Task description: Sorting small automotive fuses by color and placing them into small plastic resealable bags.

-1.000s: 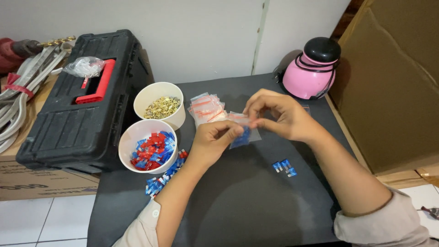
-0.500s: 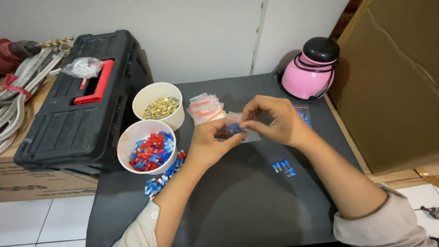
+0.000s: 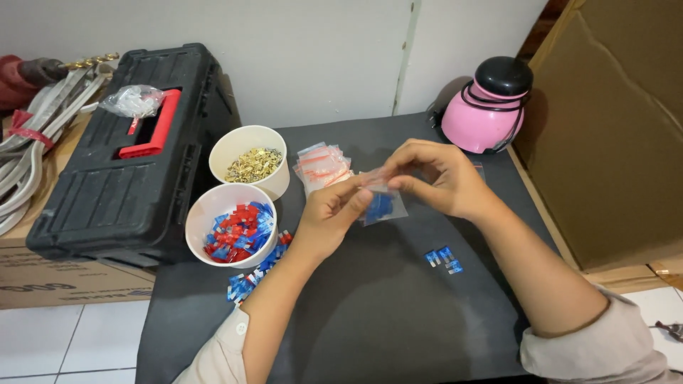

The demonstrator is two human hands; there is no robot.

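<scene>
Both hands lowered slightly; left hand (image 3: 329, 213) and right hand (image 3: 434, 178) pinch bag (image 3: 379, 205) top shut. Press seal evenly along mouth.

1. A small clear zip bag (image 3: 380, 206) with blue pieces inside is hanging between the left hand (image 3: 334, 213) and the right hand (image 3: 434, 178), pinched at its top.
2. A stack of empty clear bags (image 3: 321, 165) with red strips is lying beside the bowls.
3. A crumpled clear plastic bag (image 3: 131, 101) is sitting on the black toolbox (image 3: 121, 192).
4. A brown cardboard box (image 3: 43, 277) is lying under it.
</scene>
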